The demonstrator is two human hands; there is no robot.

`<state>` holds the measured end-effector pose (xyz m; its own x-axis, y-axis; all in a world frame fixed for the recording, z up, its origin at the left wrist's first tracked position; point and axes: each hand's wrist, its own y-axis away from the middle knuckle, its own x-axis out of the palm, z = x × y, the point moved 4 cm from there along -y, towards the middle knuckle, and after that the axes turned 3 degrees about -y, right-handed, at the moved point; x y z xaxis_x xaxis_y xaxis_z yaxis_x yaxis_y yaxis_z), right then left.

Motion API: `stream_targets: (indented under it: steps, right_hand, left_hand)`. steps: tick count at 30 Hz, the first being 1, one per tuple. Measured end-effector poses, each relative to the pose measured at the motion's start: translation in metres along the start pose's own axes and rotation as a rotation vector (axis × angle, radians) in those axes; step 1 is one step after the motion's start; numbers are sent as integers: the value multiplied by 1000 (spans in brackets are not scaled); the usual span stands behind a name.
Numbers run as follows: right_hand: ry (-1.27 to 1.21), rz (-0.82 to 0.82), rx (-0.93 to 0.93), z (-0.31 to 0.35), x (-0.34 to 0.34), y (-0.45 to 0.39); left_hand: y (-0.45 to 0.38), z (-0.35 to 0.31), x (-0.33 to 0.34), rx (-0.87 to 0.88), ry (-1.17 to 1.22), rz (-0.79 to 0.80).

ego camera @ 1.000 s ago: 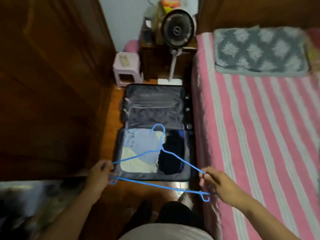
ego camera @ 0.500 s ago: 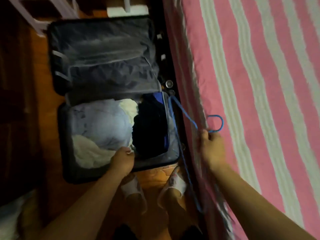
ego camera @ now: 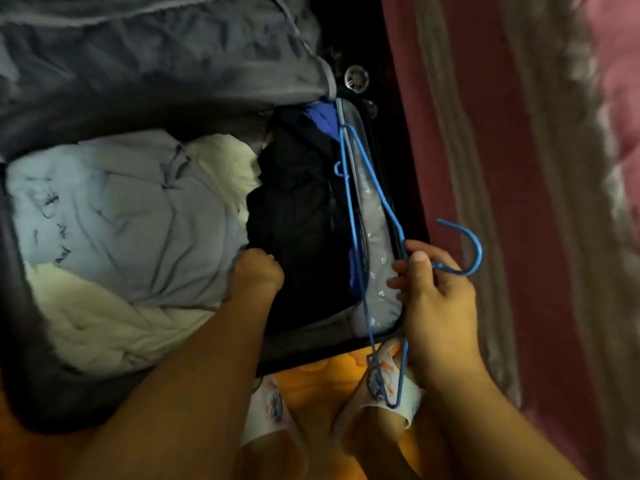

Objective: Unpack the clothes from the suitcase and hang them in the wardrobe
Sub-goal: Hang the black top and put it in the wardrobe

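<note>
Closed around a fold of cloth, the left hand (ego camera: 258, 273) has its fingers buried at the edge of the pale blue garment (ego camera: 114, 216), right where it meets the black garment (ego camera: 298, 216); which of the two it truly has I cannot tell. Both lie in the open suitcase (ego camera: 27, 375) with a cream garment (ego camera: 104, 327) under them. At three o'clock from that hand, the right hand (ego camera: 438, 299) is clamped on the neck of the blue hanger (ego camera: 363, 216), whose hook points to three o'clock toward the striped bed cover (ego camera: 502, 168) while its frame hangs beside the suitcase's right wall. I judge this the picking-out step: next the left hand must lift one garment clear so the hanger can be threaded in
</note>
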<state>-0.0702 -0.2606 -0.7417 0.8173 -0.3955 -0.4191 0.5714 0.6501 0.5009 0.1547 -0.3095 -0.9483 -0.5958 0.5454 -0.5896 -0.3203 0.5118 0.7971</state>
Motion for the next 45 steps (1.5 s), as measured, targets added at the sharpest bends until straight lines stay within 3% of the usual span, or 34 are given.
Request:
stream_targets:
  steps: [7, 10, 13, 16, 19, 23, 28, 32, 37, 45]
  right_hand:
    - [-31, -1, 123, 22, -31, 38]
    - [10, -3, 104, 16, -31, 38]
    - [9, 24, 84, 0, -21, 29]
    - [-12, 41, 92, -31, -14, 21]
    - [-22, 20, 134, -51, -25, 31]
    - [-65, -23, 198, -37, -55, 71]
    - [-80, -59, 180, 53, -104, 136]
    - [-122, -65, 147, 143, -148, 176]
    - [-78, 40, 42, 241, -205, 238]
    - [-44, 245, -330, 410, -281, 313]
  left_hand:
    - [71, 21, -30, 41, 16, 98]
    - [80, 24, -14, 97, 54, 233]
    - [66, 18, -3, 98, 326, 313]
    - [32, 21, 24, 200, 137, 313]
    - [26, 22, 27, 240, 28, 114]
    - [76, 6, -18, 165, 336, -40]
    - [221, -10, -139, 118, 740, -192]
    - [346, -35, -277, 270, 695, -292]
    - [489, -76, -406, 525, 514, -229]
    - [709, -181, -518, 940, 441, 39]
